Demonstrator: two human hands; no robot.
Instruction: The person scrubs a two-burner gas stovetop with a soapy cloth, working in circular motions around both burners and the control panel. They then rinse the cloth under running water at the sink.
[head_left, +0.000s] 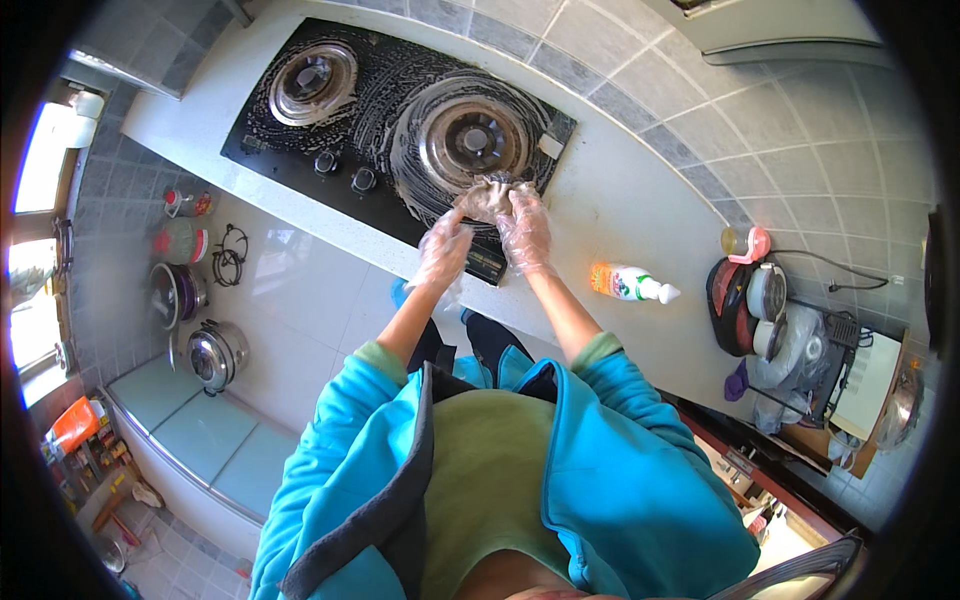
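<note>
Both my hands wear clear, loose plastic gloves. Between them they hold a wet greyish cloth (487, 201) over the front edge of the large right burner (475, 140). My left hand (445, 247) grips the cloth's left end, and my right hand (525, 225) has the right end bunched in its fingers. White foam streaks the black glass gas hob (289, 159), thickest around the right burner. The smaller left burner (311, 81) has foam around it too. Two control knobs, a left one (325, 161) and a right one (364, 179), sit left of my hands.
A white and orange spray bottle (626, 282) lies on the pale countertop (600, 217) to my right. Beyond it are a black and red appliance (726, 304) and a power cord (832, 264). On the left stand black pan supports (229, 256) and a lidded steel pot (215, 354).
</note>
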